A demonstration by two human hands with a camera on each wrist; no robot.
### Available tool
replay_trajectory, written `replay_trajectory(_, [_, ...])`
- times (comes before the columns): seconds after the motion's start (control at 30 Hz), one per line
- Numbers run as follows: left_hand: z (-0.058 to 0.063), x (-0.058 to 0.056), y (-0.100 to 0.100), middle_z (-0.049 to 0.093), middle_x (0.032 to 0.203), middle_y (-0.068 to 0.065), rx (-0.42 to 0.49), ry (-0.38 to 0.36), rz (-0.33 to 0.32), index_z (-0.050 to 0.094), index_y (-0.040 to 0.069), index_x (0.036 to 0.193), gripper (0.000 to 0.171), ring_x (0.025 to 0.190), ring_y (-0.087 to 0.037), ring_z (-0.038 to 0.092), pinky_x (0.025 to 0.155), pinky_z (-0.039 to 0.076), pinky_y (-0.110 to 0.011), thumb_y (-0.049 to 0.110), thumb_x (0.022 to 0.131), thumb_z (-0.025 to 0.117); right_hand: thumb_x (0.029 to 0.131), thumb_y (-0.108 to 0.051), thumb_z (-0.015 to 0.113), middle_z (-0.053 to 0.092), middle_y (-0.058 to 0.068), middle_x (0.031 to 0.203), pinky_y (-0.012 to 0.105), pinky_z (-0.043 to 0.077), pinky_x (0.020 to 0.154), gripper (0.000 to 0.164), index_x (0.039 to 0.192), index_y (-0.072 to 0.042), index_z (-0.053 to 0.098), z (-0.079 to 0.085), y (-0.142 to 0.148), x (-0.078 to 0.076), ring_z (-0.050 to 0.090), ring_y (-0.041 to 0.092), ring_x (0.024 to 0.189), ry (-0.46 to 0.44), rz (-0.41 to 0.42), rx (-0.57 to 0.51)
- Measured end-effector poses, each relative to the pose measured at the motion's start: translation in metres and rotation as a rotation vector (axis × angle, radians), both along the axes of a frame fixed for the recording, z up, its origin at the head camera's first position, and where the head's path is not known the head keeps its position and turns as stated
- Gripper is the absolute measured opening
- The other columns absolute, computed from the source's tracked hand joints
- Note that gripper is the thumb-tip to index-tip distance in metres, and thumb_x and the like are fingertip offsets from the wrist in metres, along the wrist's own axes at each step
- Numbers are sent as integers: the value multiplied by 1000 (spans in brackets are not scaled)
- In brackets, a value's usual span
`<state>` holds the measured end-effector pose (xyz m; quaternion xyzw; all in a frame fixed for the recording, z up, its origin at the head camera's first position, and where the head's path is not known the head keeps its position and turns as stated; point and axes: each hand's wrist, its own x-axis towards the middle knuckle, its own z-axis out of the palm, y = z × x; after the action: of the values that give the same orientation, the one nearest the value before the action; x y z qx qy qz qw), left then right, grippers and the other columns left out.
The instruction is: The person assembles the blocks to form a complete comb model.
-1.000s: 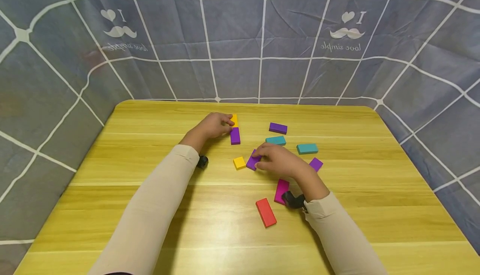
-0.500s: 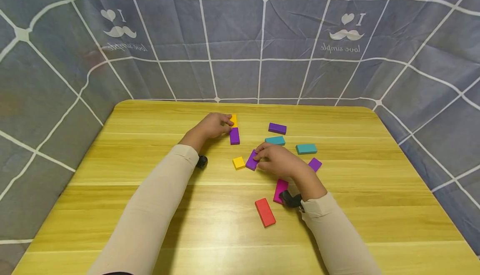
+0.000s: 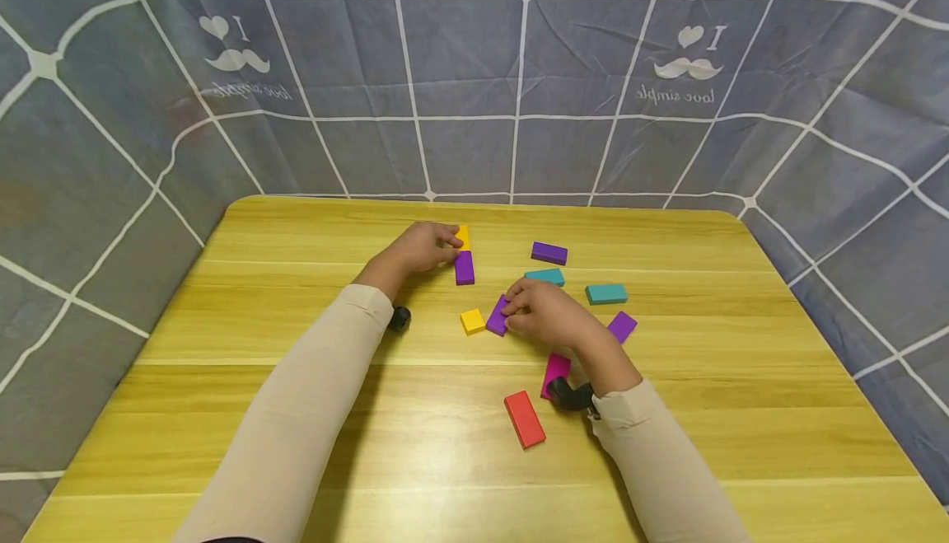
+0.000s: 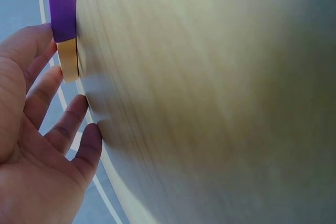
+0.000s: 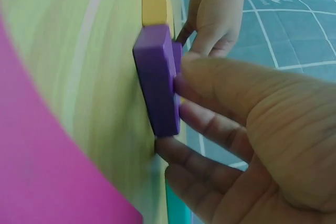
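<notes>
At the far side, my left hand (image 3: 423, 246) touches a yellow block (image 3: 463, 237) and the purple block (image 4: 64, 6) end to end with it. In the left wrist view its thumb meets the join and the other fingers are spread. My right hand (image 3: 550, 312) rests its fingertips along the right side of a second purple block (image 3: 497, 315), lying flat and slanted. Its fingers are loosely bent, and the right wrist view shows no clear pinch. A small yellow block (image 3: 472, 321) lies just left of that purple block.
Teal blocks (image 3: 606, 294) and a dark purple block (image 3: 549, 253) lie beyond and right of the right hand. Another purple block (image 3: 622, 327) is beside its wrist. A magenta block (image 3: 555, 374) sits under the wrist camera (image 3: 571, 395). Nearer lies a red block (image 3: 525, 419).
My right forearm has shifted slightly left, and the fingers have eased a little to the right off the slanted purple block. The left hand and the blocks look the same.
</notes>
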<state>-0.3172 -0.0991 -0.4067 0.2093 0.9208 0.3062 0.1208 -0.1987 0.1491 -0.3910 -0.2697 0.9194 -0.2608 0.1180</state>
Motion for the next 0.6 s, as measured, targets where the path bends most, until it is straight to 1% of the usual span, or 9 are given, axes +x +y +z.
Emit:
replay_trajectory(0.13, [0, 0, 0, 51, 147, -9, 1, 6, -8, 72, 3, 121, 29, 141, -29, 39, 117, 27, -40, 17, 96, 64, 95, -11, 65, 64, 6, 114, 42, 47, 99, 15, 97, -5, 79, -5, 2, -1, 58, 25, 111, -12, -44, -60])
replay_trajectory(0.23, [-1, -1, -1, 50, 147, -10, -2, 8, -12, 72, 3, 121, 29, 141, -29, 39, 117, 26, -41, 17, 96, 64, 95, -11, 66, 64, 6, 115, 42, 46, 99, 14, 97, -6, 79, -8, 4, 0, 57, 25, 113, -37, -77, -104])
replay_trajectory(0.3, [-1, -1, -1, 50, 147, -9, -5, 7, -11, 72, 3, 121, 29, 141, -29, 39, 117, 26, -40, 17, 96, 64, 95, -12, 67, 64, 5, 117, 42, 46, 100, 15, 100, -6, 78, -9, 4, 1, 56, 25, 115, -54, -91, -120])
replay_trajectory(0.47, [0, 0, 0, 51, 147, -9, -2, 7, -10, 72, 3, 121, 30, 141, -29, 39, 118, 26, -40, 17, 96, 64, 95, -13, 66, 62, 8, 125, 43, 44, 104, 21, 112, -3, 75, -10, 6, 5, 54, 28, 122, -86, -114, -145])
replay_trajectory(0.6, [1, 0, -1, 50, 147, -10, 5, 4, -9, 71, 3, 121, 30, 141, -30, 38, 118, 26, -40, 16, 96, 64, 96, -11, 65, 61, 10, 129, 44, 43, 105, 24, 116, -1, 73, -9, 4, 8, 52, 30, 125, -96, -129, -163])
